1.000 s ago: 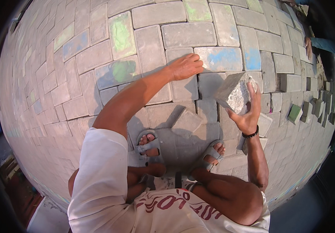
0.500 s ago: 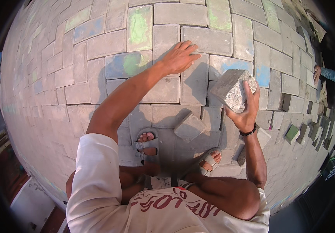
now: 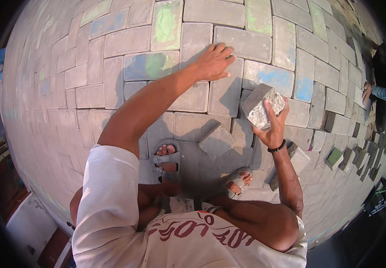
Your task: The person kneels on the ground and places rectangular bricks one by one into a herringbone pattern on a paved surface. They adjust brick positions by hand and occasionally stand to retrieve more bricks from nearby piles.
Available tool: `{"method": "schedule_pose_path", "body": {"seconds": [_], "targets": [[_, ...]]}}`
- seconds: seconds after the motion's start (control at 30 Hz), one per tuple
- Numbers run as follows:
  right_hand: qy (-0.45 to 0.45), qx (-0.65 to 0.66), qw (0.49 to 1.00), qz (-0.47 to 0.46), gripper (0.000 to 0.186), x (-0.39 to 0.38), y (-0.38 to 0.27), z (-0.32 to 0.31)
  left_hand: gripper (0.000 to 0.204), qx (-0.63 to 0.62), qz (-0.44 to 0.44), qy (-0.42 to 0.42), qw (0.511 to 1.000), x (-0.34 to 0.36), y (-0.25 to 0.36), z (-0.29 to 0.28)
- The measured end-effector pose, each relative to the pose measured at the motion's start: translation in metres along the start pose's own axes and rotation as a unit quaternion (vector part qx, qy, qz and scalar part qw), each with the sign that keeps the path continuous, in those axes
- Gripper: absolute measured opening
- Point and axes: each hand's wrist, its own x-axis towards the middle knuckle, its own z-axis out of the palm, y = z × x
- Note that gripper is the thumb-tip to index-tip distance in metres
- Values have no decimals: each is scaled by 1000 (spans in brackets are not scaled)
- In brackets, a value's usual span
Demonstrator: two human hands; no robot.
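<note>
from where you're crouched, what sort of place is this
Likely an outdoor paved yard or lane: interlocking grey pavers in sunlight with strong shadows, loose blocks toward the right, and a rough-faced block in the right hand.

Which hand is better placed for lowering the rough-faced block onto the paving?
The right hand, I would judge: it grips the rough-faced block above the paving. The left hand is spread open farther forward, apart from the block and holding nothing.

Bright sunlight, dark shadows across paving (image 3: 90, 97), fisheye-curved edges, black corners
</note>
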Motion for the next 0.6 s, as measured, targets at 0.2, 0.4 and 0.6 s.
{"method": "schedule_pose_path", "body": {"seconds": [0.2,0.4,0.6], "targets": [[45,55,997,11,88,39,-13,-10,66,30,-40,-4,999,-6,-2,7],[35,21,999,4,86,-2,-4,14,69,20,-47,26,998,-4,14,17],[50,92,994,11,83,3,-14,-3,83,-3,-89,-75,993,-31,38,12]]}}
